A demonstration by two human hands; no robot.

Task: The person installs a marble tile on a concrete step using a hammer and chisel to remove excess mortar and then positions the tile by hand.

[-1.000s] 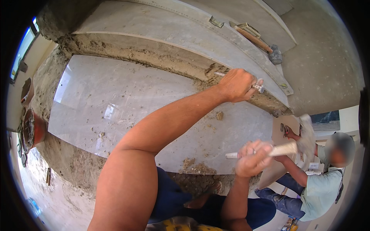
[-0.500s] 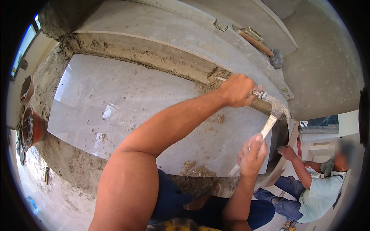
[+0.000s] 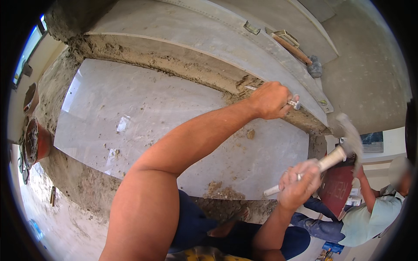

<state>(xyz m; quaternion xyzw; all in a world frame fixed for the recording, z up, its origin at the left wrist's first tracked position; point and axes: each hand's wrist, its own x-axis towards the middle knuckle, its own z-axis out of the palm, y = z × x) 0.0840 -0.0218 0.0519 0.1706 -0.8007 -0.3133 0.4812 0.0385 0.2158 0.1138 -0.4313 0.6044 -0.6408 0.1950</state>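
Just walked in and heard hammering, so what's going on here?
A person is chiselling at a mortar bed beside a large glossy tile. The left hand holds a metal chisel against the mortar edge. The right hand holds a hammer, raised and blurred. Another person crouches at lower right.

Glossy pale marble slab (image 3: 130,117) on mortar bed — sandy mortar clumps (image 3: 222,190) along its edge
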